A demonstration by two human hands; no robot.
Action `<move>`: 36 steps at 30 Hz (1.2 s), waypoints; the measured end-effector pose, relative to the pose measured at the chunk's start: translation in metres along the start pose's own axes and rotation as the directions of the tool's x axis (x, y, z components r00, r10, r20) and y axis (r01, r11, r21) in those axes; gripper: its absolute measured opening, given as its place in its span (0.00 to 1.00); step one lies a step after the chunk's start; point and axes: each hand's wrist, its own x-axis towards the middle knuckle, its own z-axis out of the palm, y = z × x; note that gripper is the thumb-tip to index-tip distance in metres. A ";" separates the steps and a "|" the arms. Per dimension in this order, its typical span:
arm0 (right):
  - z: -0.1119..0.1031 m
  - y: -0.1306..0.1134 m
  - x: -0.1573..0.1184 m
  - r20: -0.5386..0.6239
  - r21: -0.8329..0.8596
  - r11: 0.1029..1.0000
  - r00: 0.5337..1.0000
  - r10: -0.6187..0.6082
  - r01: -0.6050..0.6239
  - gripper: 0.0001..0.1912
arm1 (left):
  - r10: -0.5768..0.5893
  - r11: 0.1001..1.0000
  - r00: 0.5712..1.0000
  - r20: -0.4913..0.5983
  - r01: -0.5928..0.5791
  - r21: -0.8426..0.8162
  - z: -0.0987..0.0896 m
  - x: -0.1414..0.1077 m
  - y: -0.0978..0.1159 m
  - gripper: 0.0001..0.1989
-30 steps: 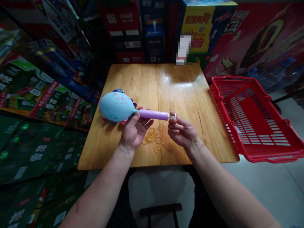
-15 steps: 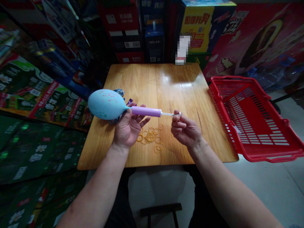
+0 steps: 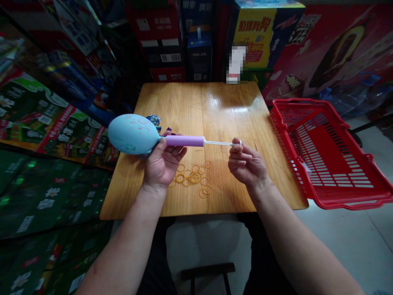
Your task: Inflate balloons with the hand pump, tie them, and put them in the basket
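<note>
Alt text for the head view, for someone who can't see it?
The left hand holds a blue balloon at the end of a purple pump; the right hand grips the pump's extended white plunger. Yellow bands lie on the wooden table, with a red basket to the right.

Past the purple pump (image 3: 184,141), the far middle and right of the tabletop (image 3: 181,102) give a broad passage, bounded by stacked boxes (image 3: 199,55) along the back edge and the red basket (image 3: 321,199) just beyond the right edge. The pump and its white rod (image 3: 217,143) span the gap from left fingers (image 3: 175,154) to right fingers (image 3: 238,157), barring a straight crossing, while the blue balloon (image 3: 132,134) blocks the left. Nearer, a lane between the forearms (image 3: 139,223) passes over low rubber bands (image 3: 194,178).
</note>
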 end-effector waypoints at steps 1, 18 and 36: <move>0.000 0.001 0.000 -0.007 0.000 1.000 1.000 -0.011 0.011 0.12 | 0.016 1.000 1.000 -0.004 -0.016 -0.001 -0.001 0.000 0.001 0.11; 0.003 0.001 0.001 -0.047 -0.019 0.999 0.998 0.045 -0.046 0.11 | -0.008 0.999 1.000 0.004 0.008 0.042 0.000 -0.001 0.000 0.13; -0.003 0.005 0.003 0.037 -0.113 0.991 0.997 0.072 -0.068 0.03 | -0.094 0.995 0.996 0.007 0.093 0.022 0.005 -0.003 -0.011 0.10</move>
